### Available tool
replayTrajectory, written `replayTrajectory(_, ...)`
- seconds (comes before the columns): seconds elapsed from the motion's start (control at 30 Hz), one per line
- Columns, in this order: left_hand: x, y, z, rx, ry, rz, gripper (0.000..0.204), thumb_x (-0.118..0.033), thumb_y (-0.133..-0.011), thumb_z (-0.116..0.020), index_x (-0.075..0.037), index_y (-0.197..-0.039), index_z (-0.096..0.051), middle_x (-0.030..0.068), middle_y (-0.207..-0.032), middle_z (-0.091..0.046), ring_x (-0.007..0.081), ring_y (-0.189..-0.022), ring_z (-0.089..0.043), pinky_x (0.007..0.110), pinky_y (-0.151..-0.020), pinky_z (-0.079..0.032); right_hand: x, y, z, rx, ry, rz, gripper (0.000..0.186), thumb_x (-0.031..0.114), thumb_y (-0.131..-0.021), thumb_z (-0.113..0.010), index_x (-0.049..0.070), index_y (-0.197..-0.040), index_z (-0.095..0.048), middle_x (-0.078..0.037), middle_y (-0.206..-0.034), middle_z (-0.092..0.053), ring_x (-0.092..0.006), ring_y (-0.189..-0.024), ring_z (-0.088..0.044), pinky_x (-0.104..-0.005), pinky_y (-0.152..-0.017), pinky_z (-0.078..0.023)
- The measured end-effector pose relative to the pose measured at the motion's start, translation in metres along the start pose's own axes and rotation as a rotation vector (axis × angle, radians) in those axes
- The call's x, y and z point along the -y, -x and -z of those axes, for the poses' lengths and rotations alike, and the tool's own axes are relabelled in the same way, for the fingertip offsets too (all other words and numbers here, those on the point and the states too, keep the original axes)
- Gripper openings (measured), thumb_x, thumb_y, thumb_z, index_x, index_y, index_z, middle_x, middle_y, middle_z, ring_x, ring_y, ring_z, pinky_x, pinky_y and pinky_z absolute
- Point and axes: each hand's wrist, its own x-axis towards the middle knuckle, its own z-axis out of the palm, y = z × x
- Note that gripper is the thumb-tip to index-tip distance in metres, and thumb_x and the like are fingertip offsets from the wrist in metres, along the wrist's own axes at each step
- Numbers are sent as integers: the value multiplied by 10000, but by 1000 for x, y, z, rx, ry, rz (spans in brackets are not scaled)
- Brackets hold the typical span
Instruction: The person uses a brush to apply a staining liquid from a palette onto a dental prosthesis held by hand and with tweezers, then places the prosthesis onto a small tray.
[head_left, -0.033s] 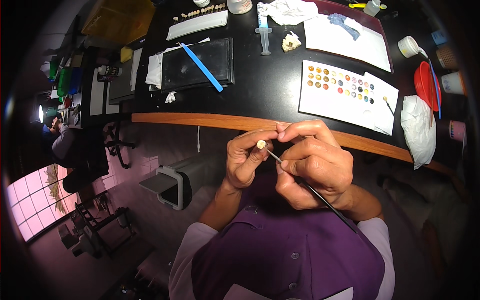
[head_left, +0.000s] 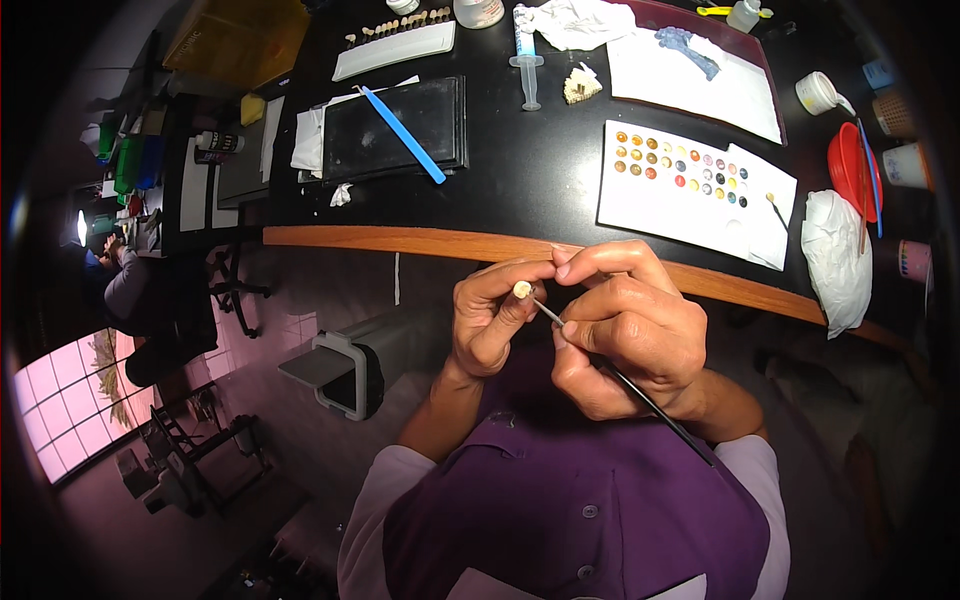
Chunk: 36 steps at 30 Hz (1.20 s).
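Between the thumb and index finger of my left hand (head_left: 490, 315) is a small cream tooth crown (head_left: 522, 289), its top facing up. My right hand (head_left: 635, 335) is closed round a thin brush (head_left: 640, 388) with a dark handle and a metal ferrule. The brush's tip points left and comes up beside the crown; I cannot tell whether it touches. The index fingertips of both hands meet just above. Both hands are in front of the table's wooden edge (head_left: 420, 241). Beyond them to the right lies a white palette (head_left: 640, 205) with rows of coloured round dabs.
A blue-handled tool (head_left: 403, 135) rests on a black case (head_left: 340, 140). Farther back are a tooth shade guide (head_left: 395, 52), a syringe (head_left: 528, 75) and a small dental model (head_left: 580, 85). A red bowl (head_left: 848, 170) and white plastic bag (head_left: 835, 265) stand right. A bin (head_left: 340, 375) is below left.
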Motion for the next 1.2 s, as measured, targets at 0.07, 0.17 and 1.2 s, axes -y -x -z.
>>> replayTrajectory(0.07, -1, -1, 0, 6, -11, -10, 295, -168, -997, -636, 41, -1190, -715, 66, -869, -673, 76, -684, -533, 232, -629, -420, 0, 0, 0, -5, 2, -1, 137, -60, -602, -703, 7, -679, -613, -69, -684, -618, -306, -843, -692, -366, -739, -572)
replayTrajectory(0.17, -1, -2, -1, 4, -14, -13, 294, -167, -998, -636, 42, -1189, -715, 66, -870, -674, 79, -685, -537, 233, -630, -422, -1, 0, 0, -4, 12, -4, 137, -61, -603, -704, 8, -681, -614, -70, -684, -617, -305, -844, -692, -367, -740, -573)
replayTrajectory(1.2, 0, -1, -1, -5, -38, -2, 308, -184, -1008, -622, 39, -1200, -713, 112, -1002, -729, 70, -695, -549, 219, -629, -442, 2, -1, -1, 1, 15, -14, 159, -65, -592, -691, 25, -681, -594, -53, -674, -609, -304, -851, -694, -356, -741, -567)
